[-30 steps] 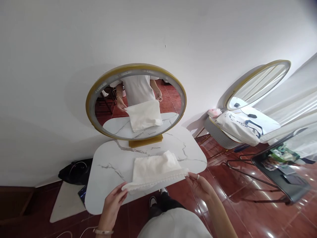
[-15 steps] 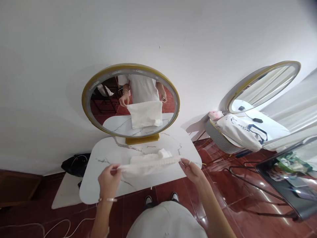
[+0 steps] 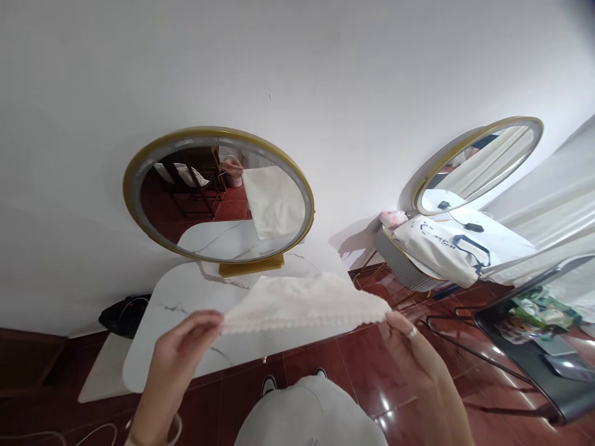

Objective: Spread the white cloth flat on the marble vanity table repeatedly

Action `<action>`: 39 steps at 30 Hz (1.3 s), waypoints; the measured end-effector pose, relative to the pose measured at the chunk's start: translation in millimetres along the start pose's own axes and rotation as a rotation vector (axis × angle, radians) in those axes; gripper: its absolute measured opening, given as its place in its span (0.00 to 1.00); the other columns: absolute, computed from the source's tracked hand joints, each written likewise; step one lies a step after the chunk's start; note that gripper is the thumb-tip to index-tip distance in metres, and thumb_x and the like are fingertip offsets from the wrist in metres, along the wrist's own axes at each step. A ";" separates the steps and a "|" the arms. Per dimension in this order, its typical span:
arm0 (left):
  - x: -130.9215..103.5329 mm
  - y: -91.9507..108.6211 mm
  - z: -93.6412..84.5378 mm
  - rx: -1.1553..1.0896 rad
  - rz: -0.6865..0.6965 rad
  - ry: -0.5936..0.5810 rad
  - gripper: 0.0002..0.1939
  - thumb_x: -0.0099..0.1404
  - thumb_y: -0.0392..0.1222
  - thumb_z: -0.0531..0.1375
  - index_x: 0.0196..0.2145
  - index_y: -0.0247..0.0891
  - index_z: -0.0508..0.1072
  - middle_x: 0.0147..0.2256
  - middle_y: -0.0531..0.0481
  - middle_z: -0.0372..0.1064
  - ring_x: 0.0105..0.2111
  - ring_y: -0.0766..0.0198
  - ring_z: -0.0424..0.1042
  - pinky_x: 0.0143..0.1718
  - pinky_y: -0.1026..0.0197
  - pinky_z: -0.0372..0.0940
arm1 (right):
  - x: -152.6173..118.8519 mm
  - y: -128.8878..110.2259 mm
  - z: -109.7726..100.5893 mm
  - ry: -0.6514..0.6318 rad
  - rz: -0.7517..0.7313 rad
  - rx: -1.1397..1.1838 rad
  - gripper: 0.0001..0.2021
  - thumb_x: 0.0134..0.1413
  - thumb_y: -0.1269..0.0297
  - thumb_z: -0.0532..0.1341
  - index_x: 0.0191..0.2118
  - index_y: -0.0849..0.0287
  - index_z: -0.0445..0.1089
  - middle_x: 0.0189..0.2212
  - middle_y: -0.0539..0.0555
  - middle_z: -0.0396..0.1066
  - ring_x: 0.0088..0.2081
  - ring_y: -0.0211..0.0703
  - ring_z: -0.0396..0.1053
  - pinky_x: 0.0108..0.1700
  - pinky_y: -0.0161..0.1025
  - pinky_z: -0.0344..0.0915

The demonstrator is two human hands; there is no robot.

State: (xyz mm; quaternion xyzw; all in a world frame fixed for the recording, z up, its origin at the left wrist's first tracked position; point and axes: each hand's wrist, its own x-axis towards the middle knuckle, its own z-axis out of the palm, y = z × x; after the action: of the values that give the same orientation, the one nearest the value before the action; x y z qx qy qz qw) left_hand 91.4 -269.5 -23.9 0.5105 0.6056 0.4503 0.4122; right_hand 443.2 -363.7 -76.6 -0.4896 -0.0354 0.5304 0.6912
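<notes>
A white cloth point(image 3: 302, 303) with a scalloped edge is stretched between my hands above a white marble-patterned table point(image 3: 153, 334). My left hand point(image 3: 186, 341) pinches its left corner. The right corner is pinched by my right hand point(image 3: 411, 347), which wears a ring. The cloth hides the middle and right part of the tabletop. A round gold-framed mirror point(image 3: 223, 198) stands at the back of the table and reflects part of the cloth and a hand.
A black bag point(image 3: 124, 314) lies left of the table. At the right stand a second table with a white printed bag point(image 3: 434, 248), another round mirror point(image 3: 481, 164), and a black chair point(image 3: 539, 371) holding a green package point(image 3: 546, 310).
Both hands have moved further apart and nearer the camera, with the cloth spread wider between them. The view has shifted to the right, and the mirror shows less of my body.
</notes>
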 end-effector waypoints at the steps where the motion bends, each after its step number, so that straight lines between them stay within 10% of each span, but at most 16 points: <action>1: -9.5 -4.8 -1.8 -0.009 -0.038 -0.022 0.15 0.40 0.54 0.70 0.22 0.42 0.76 0.33 0.47 0.74 0.37 0.54 0.73 0.37 0.62 0.71 | -11.8 -0.2 -11.0 0.003 -0.003 -0.038 0.13 0.31 0.67 0.74 0.22 0.55 0.68 0.26 0.50 0.71 0.34 0.40 0.71 0.37 0.31 0.73; 9: -34.8 -22.6 -7.1 0.002 -0.391 -0.162 0.19 0.29 0.58 0.73 0.17 0.45 0.77 0.35 0.48 0.75 0.39 0.48 0.74 0.36 0.59 0.73 | -27.3 -10.1 -46.0 0.029 0.109 -0.046 0.18 0.31 0.68 0.75 0.30 0.49 0.70 0.28 0.46 0.69 0.28 0.35 0.68 0.32 0.30 0.72; 16: 37.0 -55.5 66.2 0.008 -0.226 -0.339 0.15 0.42 0.47 0.70 0.29 0.39 0.81 0.40 0.44 0.76 0.45 0.51 0.74 0.46 0.59 0.69 | 97.8 12.0 -22.1 0.122 0.132 -0.043 0.10 0.45 0.75 0.67 0.25 0.56 0.64 0.26 0.47 0.68 0.29 0.34 0.69 0.32 0.31 0.72; 22: 109.2 -102.7 151.4 0.196 -0.163 -0.174 0.16 0.62 0.44 0.60 0.39 0.26 0.75 0.39 0.44 0.74 0.42 0.57 0.73 0.44 0.56 0.68 | 215.2 39.4 16.8 0.160 0.075 -0.272 0.08 0.62 0.62 0.59 0.40 0.62 0.68 0.36 0.51 0.70 0.33 0.35 0.69 0.35 0.36 0.70; 32: 103.6 -167.0 185.8 0.538 -0.232 0.068 0.11 0.52 0.36 0.62 0.35 0.34 0.71 0.41 0.40 0.72 0.52 0.46 0.67 0.51 0.51 0.61 | 205.7 95.2 -39.2 0.157 -0.266 -0.907 0.14 0.41 0.70 0.63 0.38 0.57 0.68 0.42 0.57 0.70 0.50 0.52 0.66 0.51 0.45 0.63; 39: 132.8 -173.8 197.1 0.639 -0.373 0.001 0.04 0.47 0.37 0.61 0.22 0.41 0.67 0.28 0.48 0.74 0.34 0.50 0.75 0.34 0.56 0.66 | 250.4 101.9 -26.9 0.161 -0.178 -1.286 0.07 0.40 0.70 0.60 0.30 0.58 0.66 0.30 0.56 0.70 0.36 0.50 0.69 0.34 0.39 0.63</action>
State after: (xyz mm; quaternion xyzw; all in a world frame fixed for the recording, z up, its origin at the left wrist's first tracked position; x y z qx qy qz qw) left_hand 219.0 -126.4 -247.3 0.4940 0.7984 0.1559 0.3070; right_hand 496.2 -192.9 -281.2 -0.8386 -0.3342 0.3059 0.3024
